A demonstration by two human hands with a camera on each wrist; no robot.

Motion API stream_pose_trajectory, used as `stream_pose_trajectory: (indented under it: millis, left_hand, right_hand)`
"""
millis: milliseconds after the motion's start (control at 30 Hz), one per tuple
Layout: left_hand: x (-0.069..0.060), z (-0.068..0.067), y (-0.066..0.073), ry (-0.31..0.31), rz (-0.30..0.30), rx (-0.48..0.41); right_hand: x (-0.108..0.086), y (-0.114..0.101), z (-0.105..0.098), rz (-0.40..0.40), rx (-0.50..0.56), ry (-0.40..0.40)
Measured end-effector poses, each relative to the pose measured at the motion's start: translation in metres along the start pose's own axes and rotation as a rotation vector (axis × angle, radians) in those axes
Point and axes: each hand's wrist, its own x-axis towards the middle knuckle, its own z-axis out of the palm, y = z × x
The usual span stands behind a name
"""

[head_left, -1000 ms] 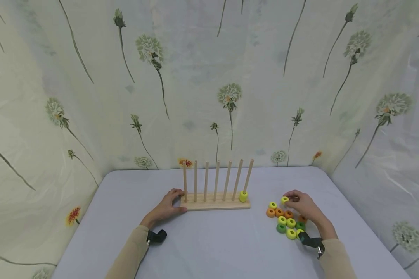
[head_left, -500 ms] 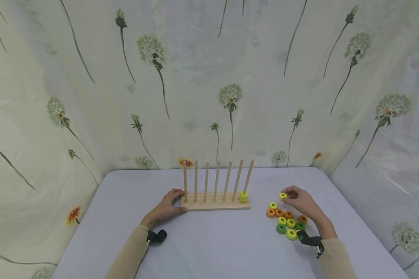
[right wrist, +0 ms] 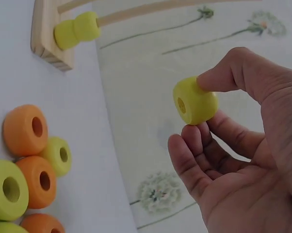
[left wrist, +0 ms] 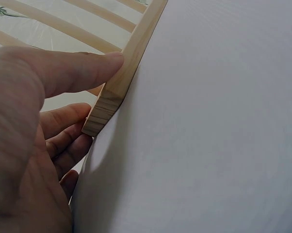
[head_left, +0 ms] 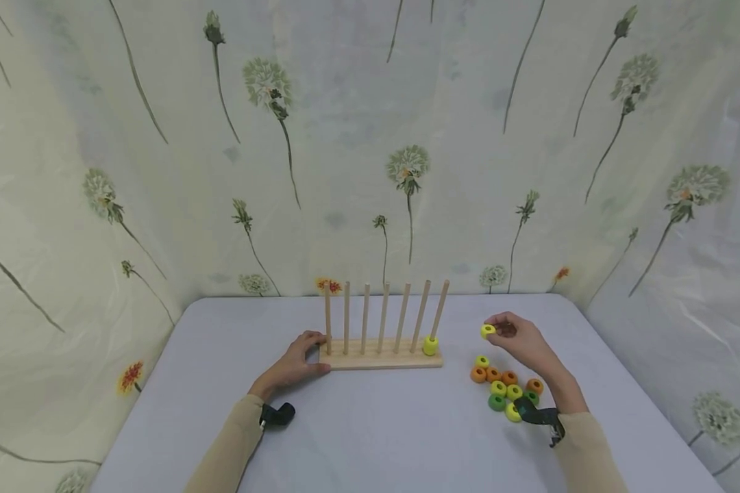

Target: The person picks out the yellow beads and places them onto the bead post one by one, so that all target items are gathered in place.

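A wooden peg stand (head_left: 376,364) with a row of several upright pegs stands on the table. My left hand (head_left: 292,363) grips its left end, thumb (left wrist: 90,73) at the front edge and fingers behind. Two yellow beads (right wrist: 77,30) sit stacked at the bottom of the rightmost peg. To the right of the stand, my right hand (head_left: 524,342) pinches a yellow bead (right wrist: 197,100) between thumb and fingers, raised above the table. Its hole shows on one side. Below that hand lie loose orange beads (head_left: 493,374), yellow beads (head_left: 498,389) and green beads (head_left: 497,402).
The white table (head_left: 382,438) reaches back to a hanging cloth (head_left: 333,137) printed with dandelions. A black wrist camera (head_left: 533,413) on the right arm covers part of the loose beads.
My right hand has lifted the yellow bead off the table beside the loose beads and carried it up and left toward the stand. The left hand has stayed in place.
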Motion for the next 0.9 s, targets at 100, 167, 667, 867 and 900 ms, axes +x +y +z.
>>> stream_pose_trajectory:
  millis: [100, 167, 667, 867, 900]
  left_hand:
    - [0.001, 0.0, -0.001, -0.005, 0.004, -0.004]
    - [0.001, -0.001, -0.001, -0.006, 0.006, -0.005]
    - [0.0, -0.001, 0.003, -0.007, -0.007, 0.006]
    - [-0.001, 0.0, 0.003, 0.008, -0.018, -0.008]
    - [-0.001, 0.0, 0.003, 0.008, -0.022, -0.012]
  right_hand:
    - [0.003, -0.01, -0.003, -0.026, 0.008, 0.014]
    - [0.005, -0.017, -0.005, -0.043, 0.01, 0.021]
    - [0.02, -0.055, -0.018, -0.102, 0.023, 0.066]
    - [0.023, -0.071, -0.022, -0.108, 0.049, 0.06]
    - [0.024, -0.073, -0.023, -0.114, 0.053, 0.061]
